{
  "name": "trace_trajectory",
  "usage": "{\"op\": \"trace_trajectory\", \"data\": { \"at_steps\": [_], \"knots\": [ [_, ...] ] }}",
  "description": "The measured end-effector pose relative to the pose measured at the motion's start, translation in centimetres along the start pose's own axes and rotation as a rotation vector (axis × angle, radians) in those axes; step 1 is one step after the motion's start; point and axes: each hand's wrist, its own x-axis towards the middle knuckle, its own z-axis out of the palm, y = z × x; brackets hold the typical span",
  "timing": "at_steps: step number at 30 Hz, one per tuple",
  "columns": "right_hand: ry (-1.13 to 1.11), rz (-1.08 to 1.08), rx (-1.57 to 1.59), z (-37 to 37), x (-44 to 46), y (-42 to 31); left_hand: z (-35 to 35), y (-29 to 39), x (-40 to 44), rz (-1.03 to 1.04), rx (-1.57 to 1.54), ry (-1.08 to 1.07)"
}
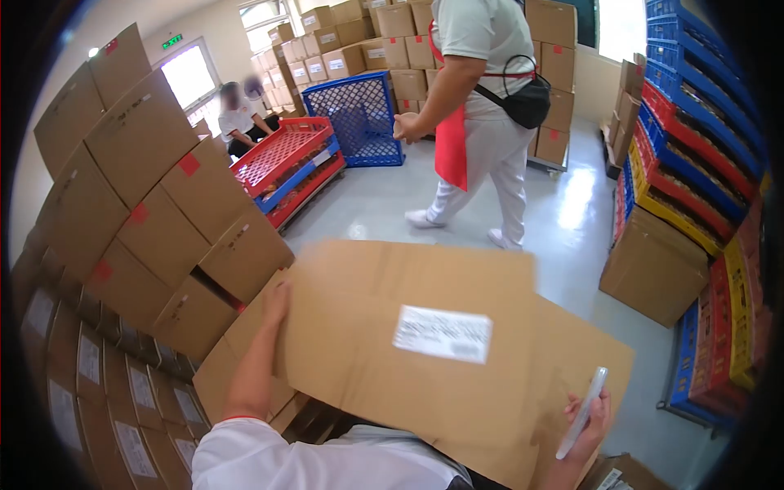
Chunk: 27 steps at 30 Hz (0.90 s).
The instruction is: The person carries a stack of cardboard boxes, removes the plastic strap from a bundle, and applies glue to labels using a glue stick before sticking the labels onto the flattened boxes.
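Note:
A large brown cardboard box (pixel 343 327) with its flaps spread lies in front of my body, its broad face towards me. A white printed label (pixel 443 334) is on that face. At its left edge is my left hand (pixel 278 302), closed on the cardboard; some of its fingers are hidden. My right hand (pixel 594 416) is wrapped round a slim whitish pen-like stick (pixel 583 412), which points up and stands over the box's lower right part. Whether that hand also touches the cardboard, I cannot tell.
Stacked cartons (pixel 147 139) rise on the left. A co-worker (pixel 488 106) in a red apron stands ahead, with two other people farther back. Red crates (pixel 286 147) and a blue crate (pixel 351 114) stand behind the box. Tall crate stacks (pixel 694 139) line the right.

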Motion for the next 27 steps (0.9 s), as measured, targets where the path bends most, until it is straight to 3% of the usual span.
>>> {"op": "trace_trajectory", "data": {
  "at_steps": [2,4,7,8,10,11,13,17,20,23,27],
  "knots": [
    [-0.084,0.058,0.078,-1.0,0.5,2.3,-6.6,-4.6,-3.0,-0.259,0.177,0.172],
    [-0.014,0.092,0.155,-1.1,0.3,3.5,-12.7,-9.0,-8.3,-0.437,0.238,0.318],
    [0.053,0.117,0.197,-0.3,-0.1,2.6,-20.5,-16.6,-18.2,-0.607,0.469,0.389],
    [0.071,0.121,0.199,-0.2,-0.2,2.4,-21.5,-17.9,-20.6,-0.677,0.563,0.42],
    [0.033,0.083,0.19,-0.6,0.3,2.5,-23.4,-16.9,-25.7,-0.947,0.466,0.544],
    [0.029,0.096,0.178,-0.8,0.5,2.7,-24.3,-17.8,-26.9,-0.96,0.479,0.541],
    [0.039,0.125,0.177,-0.6,0.9,3.4,-26.5,-20.4,-28.1,-1.014,0.851,0.279],
    [-0.041,0.192,0.119,0.1,0.6,3.8,-25.3,-20.3,-26.5,-0.973,0.75,0.423],
    [-0.036,0.165,0.072,0.4,0.4,3.8,-24.7,-19.5,-24.2,-1.015,0.731,0.385],
    [-0.016,0.13,0.046,0.4,0.4,3.7,-24.4,-23.9,-21.0,-1.185,0.875,0.311],
    [0.023,0.144,0.07,0.0,0.4,4.2,-21.3,-20.3,-19.0,-1.306,0.781,0.501]
  ]
}}
